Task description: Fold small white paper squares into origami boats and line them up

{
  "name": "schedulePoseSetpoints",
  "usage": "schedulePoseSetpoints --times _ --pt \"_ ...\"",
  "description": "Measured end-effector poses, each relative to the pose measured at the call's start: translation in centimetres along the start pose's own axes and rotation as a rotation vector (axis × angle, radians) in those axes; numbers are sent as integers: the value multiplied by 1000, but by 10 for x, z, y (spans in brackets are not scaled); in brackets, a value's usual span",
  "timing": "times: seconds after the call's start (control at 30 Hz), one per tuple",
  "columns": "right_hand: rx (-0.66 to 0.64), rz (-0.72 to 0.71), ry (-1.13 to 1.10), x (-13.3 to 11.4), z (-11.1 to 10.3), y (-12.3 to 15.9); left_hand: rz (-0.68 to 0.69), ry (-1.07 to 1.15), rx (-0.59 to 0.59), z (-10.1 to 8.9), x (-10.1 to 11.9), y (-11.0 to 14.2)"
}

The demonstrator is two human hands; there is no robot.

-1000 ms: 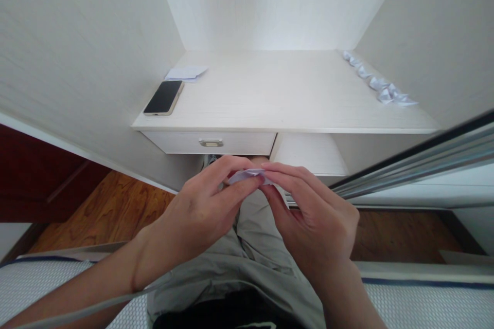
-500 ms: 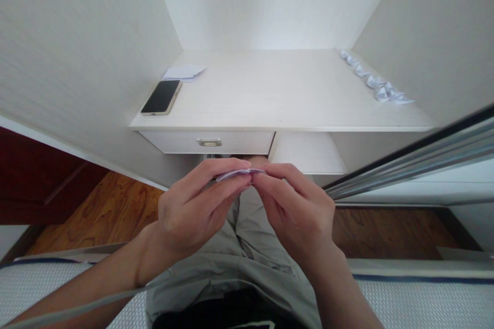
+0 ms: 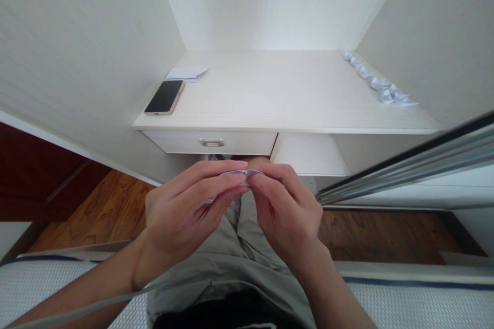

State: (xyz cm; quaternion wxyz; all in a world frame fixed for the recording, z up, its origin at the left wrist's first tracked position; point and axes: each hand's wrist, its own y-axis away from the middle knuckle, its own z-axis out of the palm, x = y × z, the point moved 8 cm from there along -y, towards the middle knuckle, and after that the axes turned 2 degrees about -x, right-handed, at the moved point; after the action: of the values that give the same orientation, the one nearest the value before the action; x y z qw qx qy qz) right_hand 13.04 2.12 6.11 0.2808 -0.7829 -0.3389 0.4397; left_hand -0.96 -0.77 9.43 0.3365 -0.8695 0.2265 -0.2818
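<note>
Both my hands meet over my lap, below the desk's front edge. My left hand (image 3: 185, 211) and my right hand (image 3: 287, 211) pinch a small folded piece of pale paper (image 3: 244, 174) between their fingertips. Only a thin edge of the paper shows; most of it is hidden by my fingers. Both hands are closed on it.
A white desk (image 3: 285, 97) stands ahead in an alcove, with a drawer (image 3: 210, 142) under its left part. On it lie a dark phone (image 3: 164, 97), a flat paper sheet (image 3: 187, 72) behind it, and several small folded paper pieces (image 3: 382, 87) along the right wall. A sliding door rail (image 3: 405, 169) crosses at right.
My hands have drawn slightly left and closer together. The paper shows less now, pressed flatter between my fingertips.
</note>
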Motion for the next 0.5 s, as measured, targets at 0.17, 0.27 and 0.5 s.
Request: schedulePoseSetpoints --times 0.17,0.27,0.5 --pt "-79 -42 12 1 1 -2 -31 77 0 1 -4 0" --pt "-117 -115 33 -2 -1 -4 -17 122 -4 1 -4 0" --pt "-104 -78 -45 2 -10 -4 -157 349 -163 12 -13 -2"
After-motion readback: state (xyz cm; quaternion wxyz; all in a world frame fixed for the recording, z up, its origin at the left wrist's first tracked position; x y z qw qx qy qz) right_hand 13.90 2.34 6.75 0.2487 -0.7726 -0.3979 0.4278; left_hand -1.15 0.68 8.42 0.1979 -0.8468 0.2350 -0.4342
